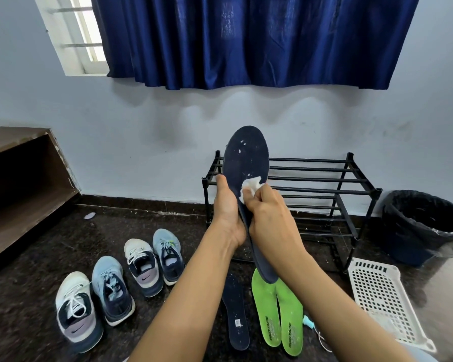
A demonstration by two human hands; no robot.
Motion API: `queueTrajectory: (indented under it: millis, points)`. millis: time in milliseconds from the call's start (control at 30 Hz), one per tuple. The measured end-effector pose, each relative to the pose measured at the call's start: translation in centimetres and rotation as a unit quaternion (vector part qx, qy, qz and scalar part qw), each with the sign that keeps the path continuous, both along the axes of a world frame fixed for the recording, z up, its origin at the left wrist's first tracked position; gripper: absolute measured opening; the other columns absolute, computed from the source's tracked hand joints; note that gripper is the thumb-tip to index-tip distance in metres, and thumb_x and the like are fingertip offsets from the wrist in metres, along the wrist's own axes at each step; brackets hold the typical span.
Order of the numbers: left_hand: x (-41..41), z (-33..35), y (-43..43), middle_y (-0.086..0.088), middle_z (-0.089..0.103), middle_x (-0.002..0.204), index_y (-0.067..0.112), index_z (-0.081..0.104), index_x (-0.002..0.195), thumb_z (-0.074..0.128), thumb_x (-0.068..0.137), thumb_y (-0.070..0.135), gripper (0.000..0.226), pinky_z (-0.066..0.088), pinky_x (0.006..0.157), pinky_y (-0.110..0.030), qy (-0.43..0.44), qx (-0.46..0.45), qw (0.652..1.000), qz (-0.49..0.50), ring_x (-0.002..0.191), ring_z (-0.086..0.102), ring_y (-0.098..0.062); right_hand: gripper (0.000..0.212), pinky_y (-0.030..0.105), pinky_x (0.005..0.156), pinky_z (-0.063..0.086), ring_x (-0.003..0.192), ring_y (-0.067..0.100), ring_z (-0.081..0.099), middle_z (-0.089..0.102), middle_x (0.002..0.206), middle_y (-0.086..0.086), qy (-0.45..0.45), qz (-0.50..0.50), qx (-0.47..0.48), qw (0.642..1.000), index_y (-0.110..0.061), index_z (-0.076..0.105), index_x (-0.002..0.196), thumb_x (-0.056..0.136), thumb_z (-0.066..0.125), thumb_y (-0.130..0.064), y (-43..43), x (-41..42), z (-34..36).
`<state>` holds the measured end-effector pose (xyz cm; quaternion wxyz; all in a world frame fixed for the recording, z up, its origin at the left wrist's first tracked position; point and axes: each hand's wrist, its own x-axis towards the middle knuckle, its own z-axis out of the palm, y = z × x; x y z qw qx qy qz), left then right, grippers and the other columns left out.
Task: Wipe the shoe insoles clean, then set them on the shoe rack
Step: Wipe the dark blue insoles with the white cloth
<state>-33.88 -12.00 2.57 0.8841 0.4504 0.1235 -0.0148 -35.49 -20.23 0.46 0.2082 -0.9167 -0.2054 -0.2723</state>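
My left hand grips a dark navy insole from behind, holding it upright in front of the black shoe rack. White specks dot its upper half. My right hand pinches a white wipe and presses it against the insole's middle. On the dark floor below lie a second navy insole and two bright green insoles, side by side. The rack's bars carry nothing.
Two pairs of sneakers stand on the floor at left. A white perforated basket lies at right, a black lined bin behind it. A brown wooden shelf lines the left wall. A small teal item lies by the green insoles.
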Motion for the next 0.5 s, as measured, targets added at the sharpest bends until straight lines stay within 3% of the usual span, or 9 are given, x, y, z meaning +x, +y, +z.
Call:
queueTrajectory:
  millis: [133, 267, 400, 500]
  points:
    - [-0.1, 0.2, -0.7, -0.006, 0.072, 0.09, 0.021, 0.068, 0.106, 0.019, 0.097, 0.067, 0.068, 0.055, 0.064, -0.025, 0.009, 0.008, 1.0, -0.017, 0.078, 0.07, -0.02, 0.045, 0.031, 0.057, 0.033, 0.085, 0.034, 0.05, 0.051, 0.093, 0.017, -0.023, -0.059, -0.017, 0.998, 0.003, 0.054, 0.125, 0.079, 0.056, 0.006, -0.7, 1.8, 1.2]
    - [-0.1, 0.2, -0.3, -0.007, 0.073, 0.089, 0.017, 0.068, 0.115, 0.018, 0.097, 0.066, 0.071, 0.055, 0.059, -0.024, 0.019, 0.014, 1.0, -0.014, 0.074, 0.07, -0.02, 0.044, 0.029, 0.057, 0.033, 0.084, 0.03, 0.049, 0.05, 0.09, 0.013, 0.014, -0.038, -0.016, 0.999, -0.001, 0.056, 0.124, 0.081, 0.058, 0.004, -0.5, -0.1, 0.5]
    - [-0.1, 0.5, -0.1, -0.01, 0.071, 0.107, 0.018, 0.066, 0.122, 0.018, 0.094, 0.071, 0.077, 0.057, 0.065, -0.026, 0.02, 0.021, 0.999, -0.015, 0.082, 0.07, -0.022, 0.043, 0.027, 0.055, 0.027, 0.077, 0.028, 0.052, 0.052, 0.084, 0.012, -0.03, -0.074, -0.041, 0.996, 0.0, 0.062, 0.115, 0.072, 0.065, 0.005, -0.6, 0.7, 0.4]
    - [-0.2, 0.3, -0.6, -0.006, 0.072, 0.091, 0.018, 0.067, 0.114, 0.019, 0.095, 0.07, 0.073, 0.056, 0.06, -0.024, 0.011, 0.03, 0.999, -0.02, 0.074, 0.07, -0.02, 0.046, 0.032, 0.058, 0.034, 0.085, 0.033, 0.051, 0.052, 0.093, 0.017, -0.012, -0.097, -0.038, 0.994, 0.004, 0.056, 0.122, 0.076, 0.055, 0.009, -1.2, 1.5, 1.2]
